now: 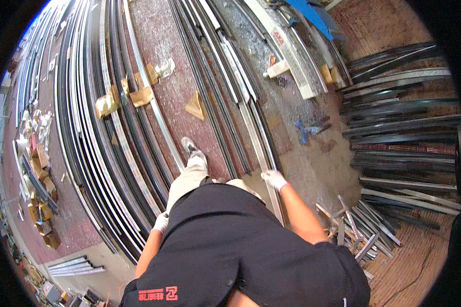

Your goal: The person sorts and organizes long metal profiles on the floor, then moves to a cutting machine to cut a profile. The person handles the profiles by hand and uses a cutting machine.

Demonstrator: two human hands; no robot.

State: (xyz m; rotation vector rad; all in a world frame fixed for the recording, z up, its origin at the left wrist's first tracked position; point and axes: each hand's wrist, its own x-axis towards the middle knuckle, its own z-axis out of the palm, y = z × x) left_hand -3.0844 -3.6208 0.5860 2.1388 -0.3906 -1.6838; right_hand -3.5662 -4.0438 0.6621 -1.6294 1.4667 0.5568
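Standing astride long stock on the floor, head view. Left hand (161, 222), white glove: down by the thigh, next to the broad run of long black and white straight profiles (130, 138); fingers partly hidden, can't tell if it's gripping or touching anything. Right hand (274, 179), white glove: out to the side, fingers loosely curled, overlapping the edge of a long narrow pale grey-brown strip (256, 138); can't tell if it's holding, touching or just above it. That strip runs away from the body, just right of the long thin dark profiles (216, 134) at centre.

Forward foot in a grey-and-white shoe (189, 145), beside a single long silver profile (162, 120). Torn brown cardboard wrap (142, 96) lies across the left-hand stock. Right side: blue crumpled piece (305, 131) on the floor, stacked dark and grey lengths (399, 117) beyond, loose pile of short metallic offcuts (374, 225) nearer the body.
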